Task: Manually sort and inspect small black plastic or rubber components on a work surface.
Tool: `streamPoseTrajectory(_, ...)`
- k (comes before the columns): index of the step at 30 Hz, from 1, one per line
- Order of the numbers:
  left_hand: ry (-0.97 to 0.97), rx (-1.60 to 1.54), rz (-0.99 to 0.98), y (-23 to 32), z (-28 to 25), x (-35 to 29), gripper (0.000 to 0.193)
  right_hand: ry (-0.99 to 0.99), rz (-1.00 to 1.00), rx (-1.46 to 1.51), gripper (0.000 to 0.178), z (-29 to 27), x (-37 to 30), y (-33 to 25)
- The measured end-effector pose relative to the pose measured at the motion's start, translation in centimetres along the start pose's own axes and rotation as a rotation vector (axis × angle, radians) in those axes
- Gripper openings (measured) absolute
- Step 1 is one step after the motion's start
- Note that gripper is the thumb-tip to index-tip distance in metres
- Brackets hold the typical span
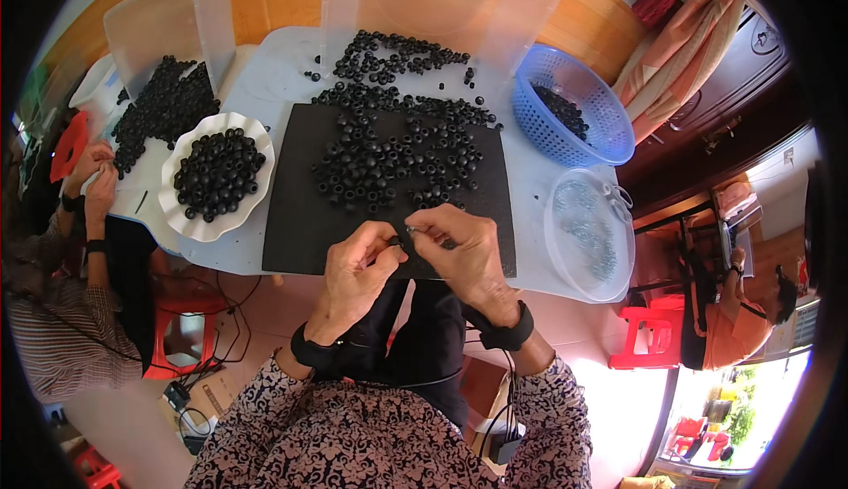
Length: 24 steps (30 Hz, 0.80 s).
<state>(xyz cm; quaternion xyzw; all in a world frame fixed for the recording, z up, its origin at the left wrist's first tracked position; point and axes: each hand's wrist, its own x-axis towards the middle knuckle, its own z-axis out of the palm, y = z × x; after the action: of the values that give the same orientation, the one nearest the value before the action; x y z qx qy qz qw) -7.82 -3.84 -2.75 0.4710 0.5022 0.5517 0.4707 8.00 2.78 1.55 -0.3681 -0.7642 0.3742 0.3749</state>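
My left hand (353, 270) is closed over the near edge of a black mat (291, 197), with a black bead (397, 242) pinched between thumb and forefinger. Close beside it, my right hand (465, 246) is also closed, thumb and forefinger pressed together. A tiny pale thing shows at its fingertips, too small to name. Something dark is partly hidden under its curled fingers. Just beyond both hands, many loose black beads (380, 162) with holes are spread over the mat and the table behind it.
Left of the mat stands a white scalloped dish (170, 184) of black beads. At right are a blue perforated basket (565, 138) and a clear round tray (555, 250) of small clear pieces, with scissors (618, 202). Another person's hands (99, 180) work at far left. Clear bins (442, 12) stand behind.
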Motion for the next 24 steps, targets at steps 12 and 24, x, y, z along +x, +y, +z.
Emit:
streamPoseTrajectory(12,0.029,0.176,0.047,0.8,0.0,0.0,0.012,-0.054,-0.26,-0.199,0.025,0.6,-0.4,-1.5)
streamPoseTrajectory(24,0.024,-0.083,0.018,-0.2,-0.2,0.0,0.014,-0.002,0.083,0.184,0.012,2.0,-1.0,-0.3)
